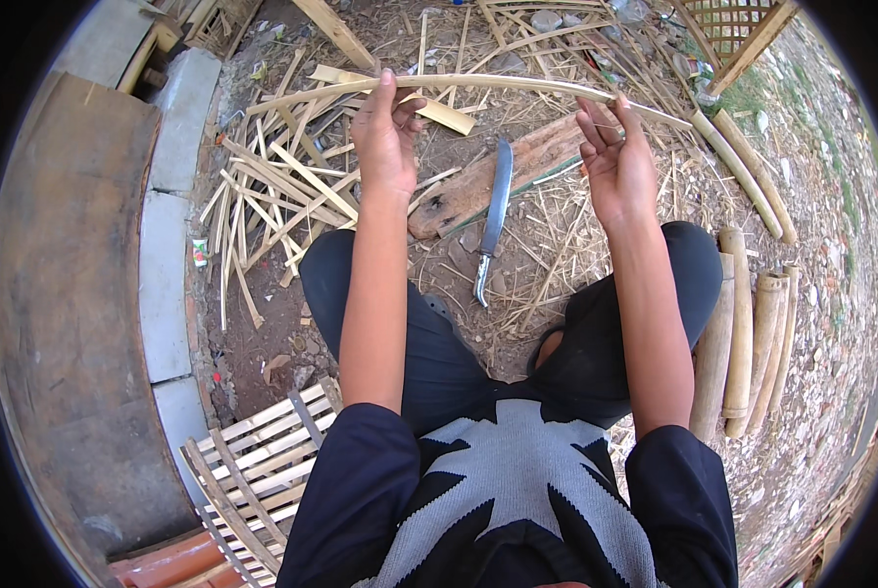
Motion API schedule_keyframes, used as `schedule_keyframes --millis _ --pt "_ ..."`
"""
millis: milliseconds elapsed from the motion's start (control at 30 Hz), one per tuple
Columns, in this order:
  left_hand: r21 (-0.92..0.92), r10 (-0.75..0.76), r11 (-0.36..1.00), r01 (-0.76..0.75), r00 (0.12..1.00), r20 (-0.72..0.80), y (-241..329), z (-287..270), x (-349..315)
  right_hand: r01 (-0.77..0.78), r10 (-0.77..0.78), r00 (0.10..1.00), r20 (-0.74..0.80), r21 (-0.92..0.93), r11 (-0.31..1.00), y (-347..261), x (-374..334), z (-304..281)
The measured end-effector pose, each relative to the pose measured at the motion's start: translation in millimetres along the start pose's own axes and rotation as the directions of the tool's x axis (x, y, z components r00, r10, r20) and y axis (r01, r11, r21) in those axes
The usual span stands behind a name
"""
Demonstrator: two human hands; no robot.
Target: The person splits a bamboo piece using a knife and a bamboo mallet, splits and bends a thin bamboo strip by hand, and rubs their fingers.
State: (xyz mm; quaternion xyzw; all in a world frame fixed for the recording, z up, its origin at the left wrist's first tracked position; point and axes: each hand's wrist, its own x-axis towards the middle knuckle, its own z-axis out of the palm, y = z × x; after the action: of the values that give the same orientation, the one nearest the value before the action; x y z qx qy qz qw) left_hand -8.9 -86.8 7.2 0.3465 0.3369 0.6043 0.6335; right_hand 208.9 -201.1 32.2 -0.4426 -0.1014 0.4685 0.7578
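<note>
Watching remotely, I see left hand and right hand pinching a thin wooden strip. Flexing it too hard could snap it, maybe jabbing fingers.

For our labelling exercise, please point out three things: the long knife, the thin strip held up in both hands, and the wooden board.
Long knife (501, 188): head view, on its blade.
Thin strip (498, 80): head view, on its middle stretch.
Wooden board (544, 162): head view, on its upper face.

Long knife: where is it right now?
In the head view, the long knife lies above and slightly right of centre, blade across the wooden plank, handle pointing toward the lower edge.
</note>
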Motion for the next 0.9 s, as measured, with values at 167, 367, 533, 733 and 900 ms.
schedule_keyframes --millis 167,367,533,733,900 --pt "-0.054 0.031 0.998 -0.035 0.997 -0.074 3.3 -4.4 4.0 0.013 -0.013 1.0 -0.007 -0.006 1.0 -1.4 -0.6 0.5" --pt "-0.043 0.015 0.999 -0.02 0.995 -0.103 3.9 1.0 -0.7 0.0 0.0 1.0 -0.008 -0.016 1.0 0.2 -2.8 2.7" --pt "0.052 0.015 0.999 -0.014 0.999 -0.029 -8.0 10.4 -6.0 -0.053 0.054 0.998 0.026 -0.039 0.998 5.6 -5.9 4.8" --pt "0.037 0.013 0.999 -0.011 0.998 -0.068 -6.3 6.7 -3.1 -0.034 0.034 0.999 0.001 -0.035 0.999 5.7 -6.6 6.3" --pt "0.031 0.044 0.999 -0.041 0.994 -0.1 -3.1 1.4 -0.6 -0.017 0.017 1.0 -0.002 -0.029 0.999 6.9 -5.9 6.3"
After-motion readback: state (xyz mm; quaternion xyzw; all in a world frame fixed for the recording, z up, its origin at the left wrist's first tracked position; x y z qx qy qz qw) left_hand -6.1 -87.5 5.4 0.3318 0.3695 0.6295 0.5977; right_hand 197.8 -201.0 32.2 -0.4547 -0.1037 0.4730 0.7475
